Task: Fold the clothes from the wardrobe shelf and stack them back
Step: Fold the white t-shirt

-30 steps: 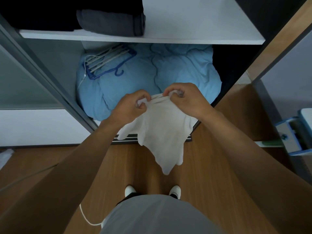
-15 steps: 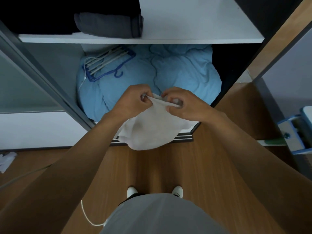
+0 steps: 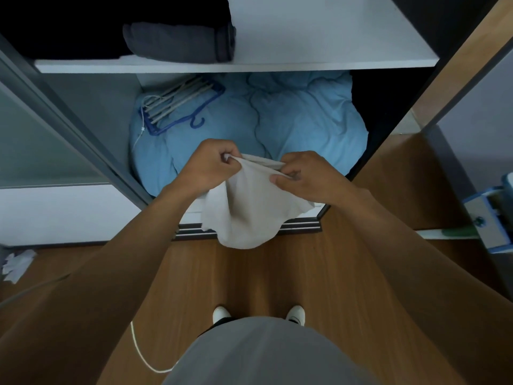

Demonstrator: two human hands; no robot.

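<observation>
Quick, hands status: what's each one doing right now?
Left hand: closed, pinching the top edge of the white garment.
Right hand: closed, pinching the same edge at its other end.

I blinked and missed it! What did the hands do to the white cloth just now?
The long hanging tail of the white cloth came up, so it now hangs shorter and rounded below the hands. The left hand and right hand kept pinching its top edge; nothing was let go. The grey folded clothes on the shelf, the blue quilt and the hangers stayed put.
</observation>
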